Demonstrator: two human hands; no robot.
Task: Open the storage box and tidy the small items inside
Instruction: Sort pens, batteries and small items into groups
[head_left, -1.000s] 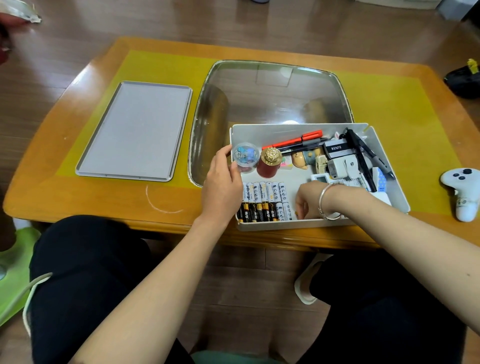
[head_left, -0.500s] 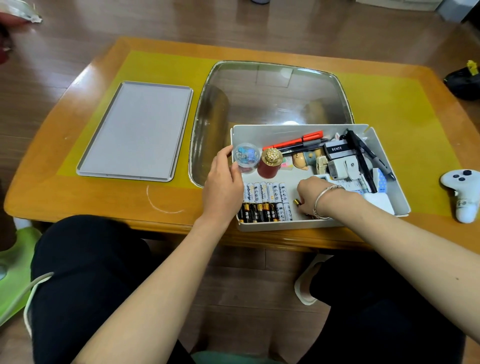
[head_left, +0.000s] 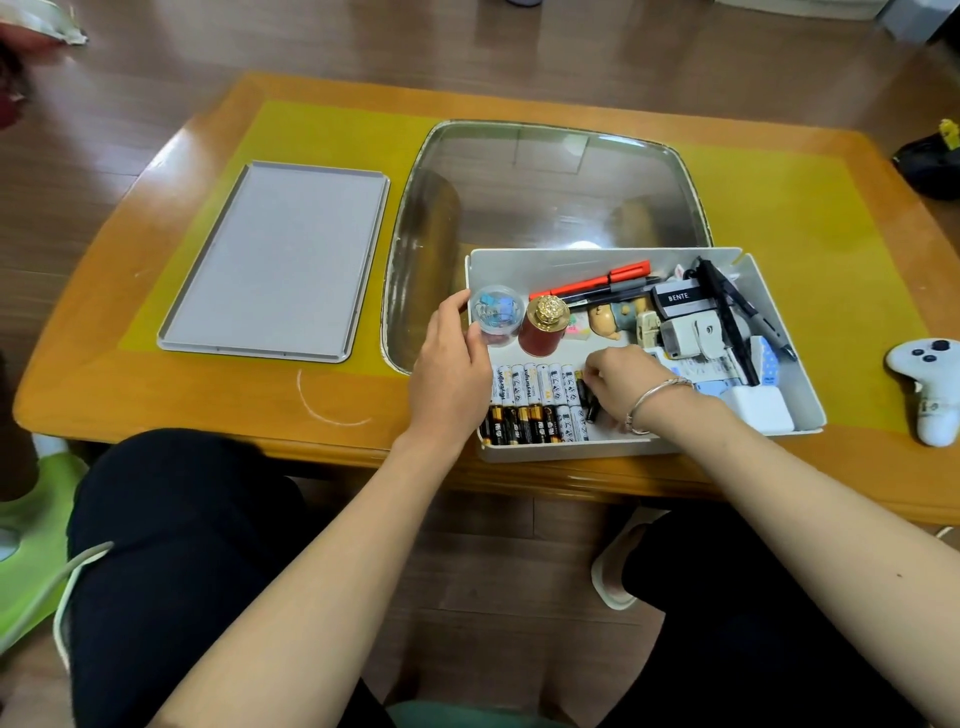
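The storage box (head_left: 613, 260) sits open at centre right of the frame, on the near edge of the worktop (head_left: 130, 395); its lid (head_left: 275, 260) lies at left. The left hand (head_left: 449, 374) braces the box's left wall, fingers relaxed, holding nothing. The right hand (head_left: 623, 387) pinches a dark battery (head_left: 584, 392) at the end of the battery rows (head_left: 535, 402). A clumsy push could scatter the neat rows, or nudge the red jar (head_left: 543, 327) over.
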